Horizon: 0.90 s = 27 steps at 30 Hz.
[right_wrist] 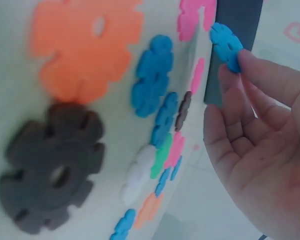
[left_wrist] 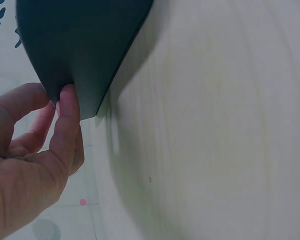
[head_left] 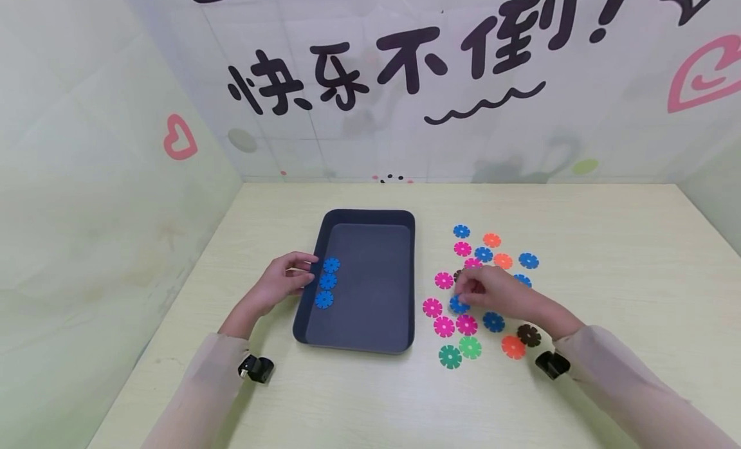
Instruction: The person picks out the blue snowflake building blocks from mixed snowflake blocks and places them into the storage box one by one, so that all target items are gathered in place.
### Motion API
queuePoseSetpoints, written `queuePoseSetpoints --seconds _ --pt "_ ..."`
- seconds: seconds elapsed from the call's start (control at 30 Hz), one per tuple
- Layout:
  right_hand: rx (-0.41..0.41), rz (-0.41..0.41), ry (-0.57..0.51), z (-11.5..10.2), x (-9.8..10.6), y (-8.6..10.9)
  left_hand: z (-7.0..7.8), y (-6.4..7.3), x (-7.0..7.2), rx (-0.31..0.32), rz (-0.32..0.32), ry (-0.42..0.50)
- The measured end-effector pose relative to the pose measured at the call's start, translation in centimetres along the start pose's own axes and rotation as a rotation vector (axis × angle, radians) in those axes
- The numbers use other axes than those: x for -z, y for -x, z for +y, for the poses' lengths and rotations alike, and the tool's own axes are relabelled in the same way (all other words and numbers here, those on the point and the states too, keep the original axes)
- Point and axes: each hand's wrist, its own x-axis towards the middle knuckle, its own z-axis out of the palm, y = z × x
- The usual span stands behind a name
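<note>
My left hand [head_left: 285, 280] is at the left side of a dark grey rectangular tray [head_left: 370, 288]. In the left wrist view, its thumb and fingers grip the rim. Three blue notched plastic discs [head_left: 328, 281] lie in a column inside the tray, along its left wall. To the tray's right, my right hand [head_left: 494, 293] pinches a blue notched disc [right_wrist: 226, 46] between thumb and fingers. The right wrist view shows this disc raised off the table and tilted. Beneath and around that hand lie loose discs, including a pink disc [head_left: 444, 280] and a blue disc [head_left: 494, 321].
On the light wooden table [head_left: 359, 404], several more discs are scattered right of the tray: an orange disc [head_left: 513, 347], a dark brown disc [head_left: 529, 335], a light green disc [head_left: 470, 347] and a dark green disc [head_left: 449, 356]. A printed backdrop [head_left: 370, 140] stands behind.
</note>
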Motion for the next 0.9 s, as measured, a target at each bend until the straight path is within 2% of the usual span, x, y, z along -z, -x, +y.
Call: queuePoseSetpoints --seconds 0.33,0.57,0.8,0.9 --pt "0.052 0.087 -0.002 -2.2 0.2 -2.4 -0.2 0.0 0.1 -0.002 -0.002 0.004" --pt "0.078 0.112 -0.038 -4.4 -0.1 -4.9 -0.1 0.3 0.1 -0.070 -0.022 0.009" --pt "0.061 0.156 -0.052 -6.5 -0.7 -8.0 -0.1 0.0 0.1 0.001 0.001 0.003" --pt "0.067 0.162 -0.075 -7.1 -0.9 -9.4 -0.1 -0.1 0.1 0.006 0.001 -0.007"
